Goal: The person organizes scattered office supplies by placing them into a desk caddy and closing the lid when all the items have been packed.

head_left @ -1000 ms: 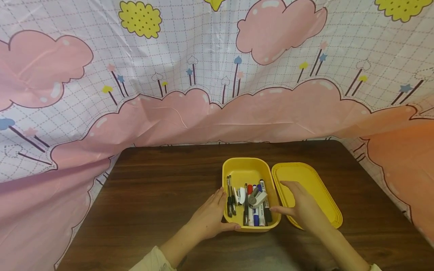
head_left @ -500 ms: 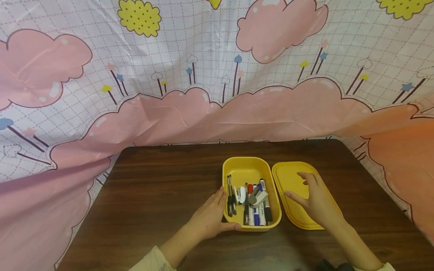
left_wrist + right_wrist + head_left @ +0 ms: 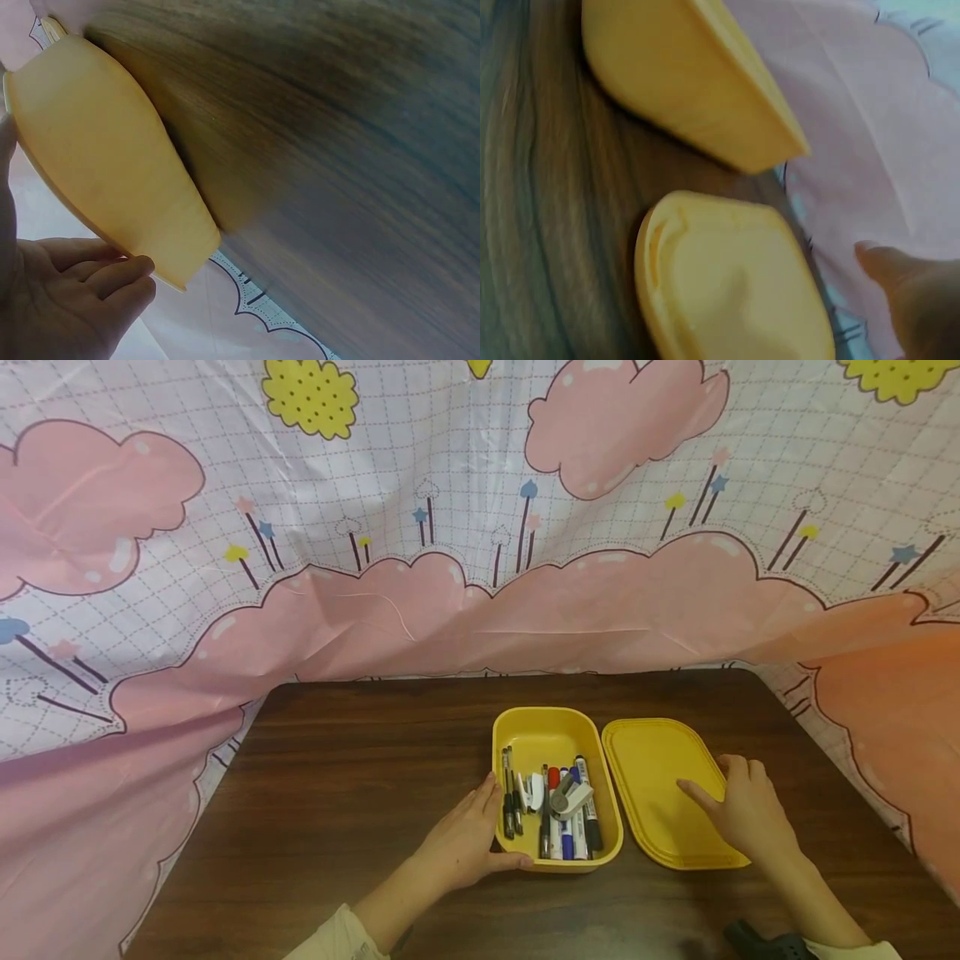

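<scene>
A yellow plastic box (image 3: 547, 727) stands uncovered on the table. My left hand (image 3: 459, 843) rests against its near left corner, fingertips at the left rim and thumb along the front. In the left wrist view, bent fingertips (image 3: 139, 266) touch the rim. Inside the box lie dark pens (image 3: 509, 810), several markers, one with a red cap (image 3: 553, 779), a small white item (image 3: 533, 793) and a grey-and-white item (image 3: 573, 802) of unclear kind. The yellow lid (image 3: 652, 777) lies flat to the right. Above its right edge, my right hand (image 3: 757, 814) hovers with thumb and fingers spread.
The dark wood table (image 3: 360, 777) stretches far to the left of the box. Behind it hangs a patterned cloth (image 3: 450, 627) with pink clouds. Near the right sleeve sits a black object (image 3: 765, 943) at the lower frame edge.
My right hand has moved right, from beside the box's right rim across the lid to its right edge. The left hand, box and lid have stayed in place.
</scene>
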